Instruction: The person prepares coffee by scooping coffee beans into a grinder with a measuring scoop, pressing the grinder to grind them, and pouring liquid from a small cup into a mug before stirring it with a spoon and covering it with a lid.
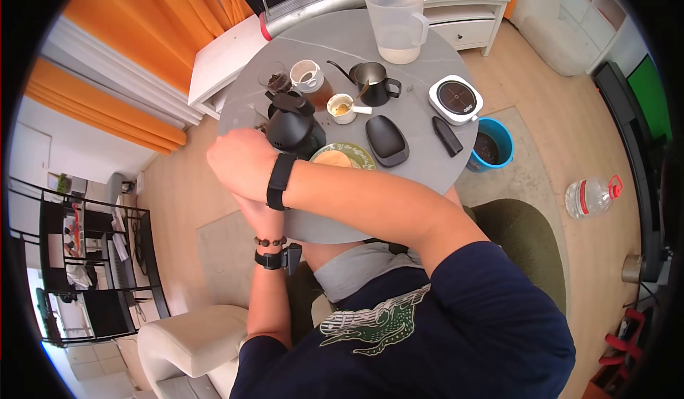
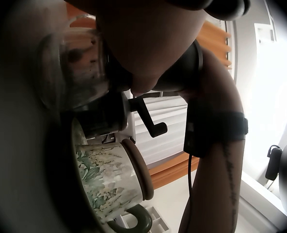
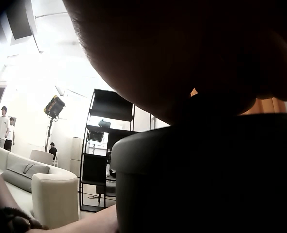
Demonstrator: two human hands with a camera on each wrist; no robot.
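Note:
In the head view my right forearm crosses to the left and my right hand [image 1: 242, 158] lies over my left hand [image 1: 262, 215], hiding most of it and whatever is between them. The left wrist view shows my left hand [image 2: 151, 41] gripping a dark cylinder [image 2: 191, 68]. My right hand [image 3: 148, 58] holds the top of a dark lidded object [image 3: 148, 150] in the right wrist view, its fingertips mostly in shadow. Beside the hands stand a black kettle [image 1: 291, 130] and a green-rimmed plate [image 1: 360, 155]; a patterned mug [image 2: 109, 179] is in the left wrist view.
Around the grey table [image 1: 320, 39] stand a server [image 1: 318, 94], a small white cup [image 1: 342, 114], a gooseneck pot [image 1: 377, 94], a black tray [image 1: 387, 141], a scale [image 1: 456, 98] and a large pitcher [image 1: 395, 28]. A blue bucket [image 1: 504, 142] sits on the floor.

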